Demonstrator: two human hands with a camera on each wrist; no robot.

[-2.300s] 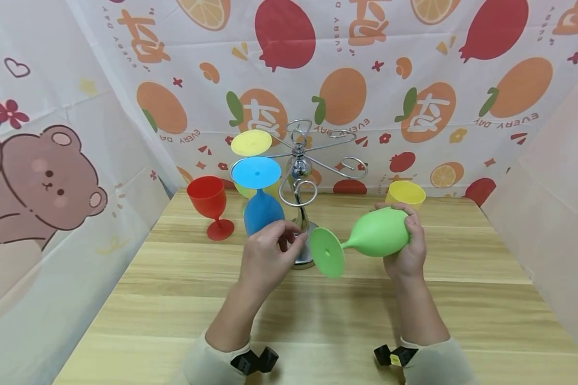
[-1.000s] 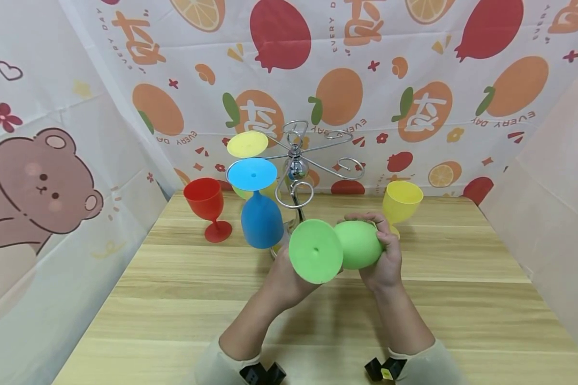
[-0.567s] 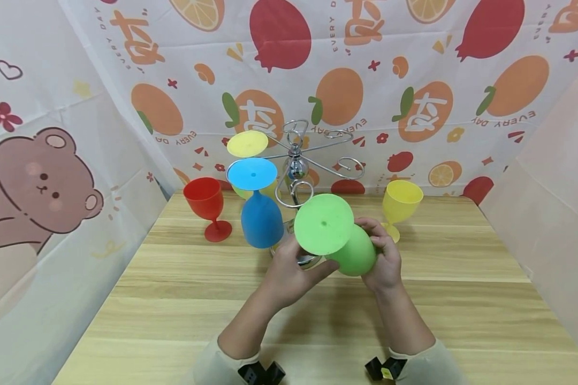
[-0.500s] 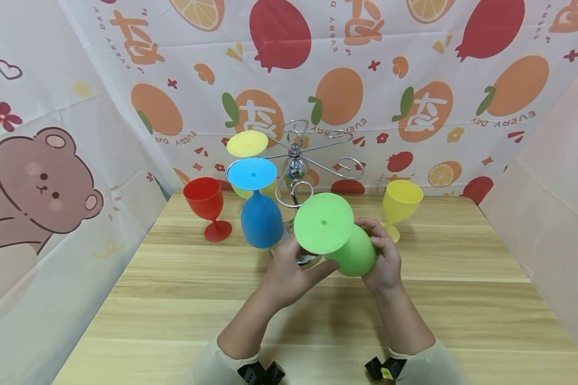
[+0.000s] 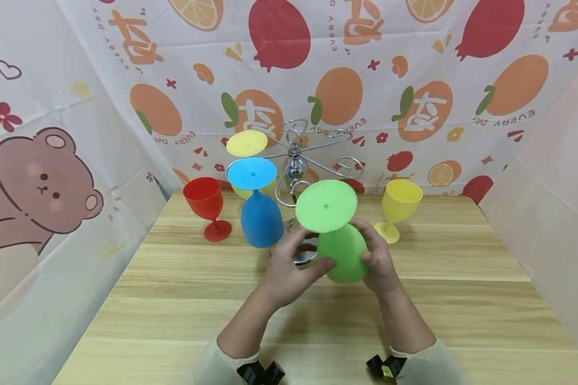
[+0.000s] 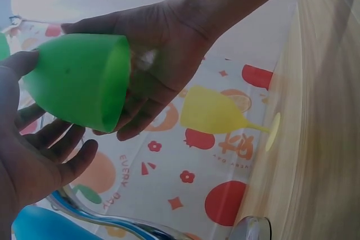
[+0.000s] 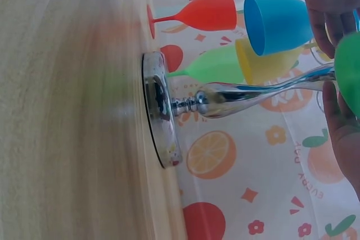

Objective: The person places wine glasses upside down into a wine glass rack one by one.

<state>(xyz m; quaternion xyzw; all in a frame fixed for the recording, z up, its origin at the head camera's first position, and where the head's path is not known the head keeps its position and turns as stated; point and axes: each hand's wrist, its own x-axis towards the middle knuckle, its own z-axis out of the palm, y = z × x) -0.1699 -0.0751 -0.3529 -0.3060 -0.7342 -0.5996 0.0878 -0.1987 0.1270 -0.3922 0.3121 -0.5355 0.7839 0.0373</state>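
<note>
A green goblet (image 5: 343,254) is held upside down in front of the metal rack, its round foot on top and slightly tilted. The right hand (image 5: 378,256) grips its bowl from the right. From the left, the left hand (image 5: 289,270) touches the bowl with its thumb, its other fingers partly behind. In the left wrist view both hands are around the green bowl (image 6: 79,80), whose mouth faces the table. The rack (image 5: 296,160) has curled wire arms; a blue goblet (image 5: 261,219) and a yellow one (image 5: 247,143) hang upside down on its left side.
A red goblet (image 5: 206,203) stands upright at the left and a yellow goblet (image 5: 401,202) at the right rear. Behind the hanging goblets, a light green goblet (image 7: 214,66) stands on the table (image 5: 173,315). A printed cloth (image 5: 339,43) covers the back.
The green goblet has turned from lying sideways to nearly upside down, its foot rising. The left hand has moved from beside the rack onto the bowl; the right hand has shifted left.
</note>
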